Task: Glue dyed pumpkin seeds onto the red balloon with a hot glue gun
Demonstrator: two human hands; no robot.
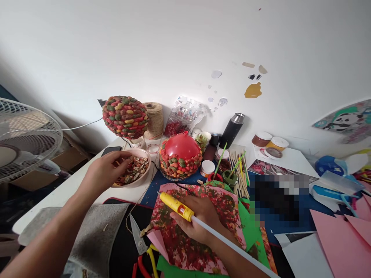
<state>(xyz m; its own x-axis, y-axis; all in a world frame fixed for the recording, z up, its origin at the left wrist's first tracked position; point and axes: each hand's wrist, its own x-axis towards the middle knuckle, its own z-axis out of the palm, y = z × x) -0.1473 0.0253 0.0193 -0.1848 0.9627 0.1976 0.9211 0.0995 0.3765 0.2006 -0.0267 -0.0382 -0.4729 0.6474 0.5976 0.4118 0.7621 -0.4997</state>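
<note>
Left hand [108, 170] at bowl [147, 172]; right hand [199, 218] closed on yellow glue gun [177, 206].
Taking the part-covered red balloon [183, 147] as dial centre: the bowl, containing red, green and brown pieces [138, 170], lies near 9 o'clock; the left hand is over its near-left side, fingers bent and drawn narrow, and whether they grip a piece cannot be told. The right hand holds the glue gun at 6 o'clock, above a paint-blotched pink sheet [208, 239], nozzle toward 10 o'clock, a long pale stick [232, 247] running from its rear toward 4. The balloon bears pieces around its lower part, its top bare. A fully covered ball [125, 117] sits at 10 o'clock, a black flask [232, 131] at 2, open scissors [139, 241] at 7.
</note>
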